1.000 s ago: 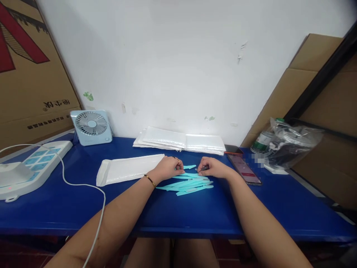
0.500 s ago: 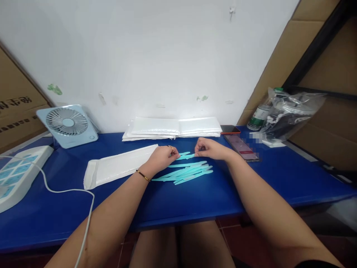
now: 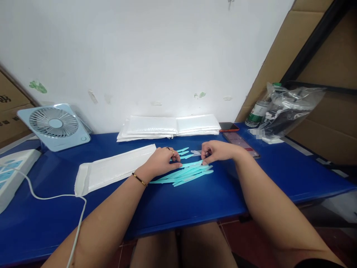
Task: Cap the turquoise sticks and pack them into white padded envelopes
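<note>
A fanned pile of several thin teal plastic strips (image 3: 185,174) lies on the blue table (image 3: 195,201) in front of me. My left hand (image 3: 160,162), with a ring and a gold bracelet, rests curled on the pile's left end, fingers pinched at the strips. My right hand (image 3: 216,151) is closed at the pile's upper right, pinching a small strip tip. Two loose teal strips (image 3: 184,152) lie just beyond the pile between my hands. A white padded envelope (image 3: 111,169) lies flat to the left of my left hand.
A stack of white padded envelopes (image 3: 170,126) sits against the wall. A small blue fan (image 3: 54,126) and a white power strip (image 3: 12,175) with a cable (image 3: 55,197) are at left. Two phones (image 3: 240,141), a bottle (image 3: 255,113) and a plastic bag (image 3: 290,109) are at right.
The camera view shifted down and to the right. My right hand moved down onto the upper right of the teal pile; my left hand stayed at the pile's left end.
</note>
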Tool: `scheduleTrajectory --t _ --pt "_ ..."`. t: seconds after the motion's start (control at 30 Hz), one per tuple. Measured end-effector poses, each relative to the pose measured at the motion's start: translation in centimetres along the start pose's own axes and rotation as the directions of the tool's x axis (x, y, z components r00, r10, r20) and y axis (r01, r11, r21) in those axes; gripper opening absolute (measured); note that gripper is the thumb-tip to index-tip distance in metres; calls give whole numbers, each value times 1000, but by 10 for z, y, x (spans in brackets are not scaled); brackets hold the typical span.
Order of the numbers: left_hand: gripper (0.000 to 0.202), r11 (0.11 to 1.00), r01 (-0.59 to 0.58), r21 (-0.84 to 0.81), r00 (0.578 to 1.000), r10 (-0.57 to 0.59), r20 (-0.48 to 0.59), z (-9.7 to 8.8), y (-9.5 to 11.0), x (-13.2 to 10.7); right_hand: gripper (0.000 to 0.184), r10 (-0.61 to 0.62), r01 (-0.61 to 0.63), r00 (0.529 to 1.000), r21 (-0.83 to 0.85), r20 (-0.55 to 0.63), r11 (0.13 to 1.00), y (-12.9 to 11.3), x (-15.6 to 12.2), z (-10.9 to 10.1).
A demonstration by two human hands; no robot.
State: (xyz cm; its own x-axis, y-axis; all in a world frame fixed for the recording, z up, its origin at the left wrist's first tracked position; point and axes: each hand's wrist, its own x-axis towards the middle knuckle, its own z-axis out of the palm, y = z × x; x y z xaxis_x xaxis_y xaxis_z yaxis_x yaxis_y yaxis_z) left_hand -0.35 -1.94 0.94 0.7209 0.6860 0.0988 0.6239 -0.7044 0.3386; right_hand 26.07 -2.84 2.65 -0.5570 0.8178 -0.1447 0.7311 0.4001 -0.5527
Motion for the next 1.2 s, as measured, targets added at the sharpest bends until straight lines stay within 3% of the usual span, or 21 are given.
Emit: scheduleTrajectory --t 0.1,0.27,0.47,0.57,0.73,0.9,1.03,1.1,1.2 --pt "26 1000 7 11 1000 -7 11 1 -1 2 24 1 -1 1000 10 -25 1000 3 3 2" --pt "27 991 104 89 990 -95 -101 -3 -9 3 29 49 -33 973 76 -224 997 13 7 2" --pt "29 991 61 123 991 -45 -123 -6 -13 3 31 50 -4 951 150 -305 989 15 8 2" --pt "27 984 112 135 985 -92 -147 -7 -18 3 31 81 -28 937 160 -340 987 16 8 2" --pt "30 995 83 62 984 -72 -163 -8 -25 3 29 42 1 945 132 -325 991 22 12 4" --pt "29 975 204 83 968 -189 -167 -10 -34 1 31 107 -53 938 168 -329 984 29 13 3" --pt "27 974 217 57 962 -204 -180 -10 -34 0 34 94 -52 916 119 -390 992 20 7 1" --pt "27 985 165 48 973 -155 -173 -9 -27 -1 28 28 6 943 99 -333 995 11 5 2" --pt "25 998 32 57 995 -26 -98 -6 -15 -1 24 -43 50 988 45 -151 998 -2 5 6"
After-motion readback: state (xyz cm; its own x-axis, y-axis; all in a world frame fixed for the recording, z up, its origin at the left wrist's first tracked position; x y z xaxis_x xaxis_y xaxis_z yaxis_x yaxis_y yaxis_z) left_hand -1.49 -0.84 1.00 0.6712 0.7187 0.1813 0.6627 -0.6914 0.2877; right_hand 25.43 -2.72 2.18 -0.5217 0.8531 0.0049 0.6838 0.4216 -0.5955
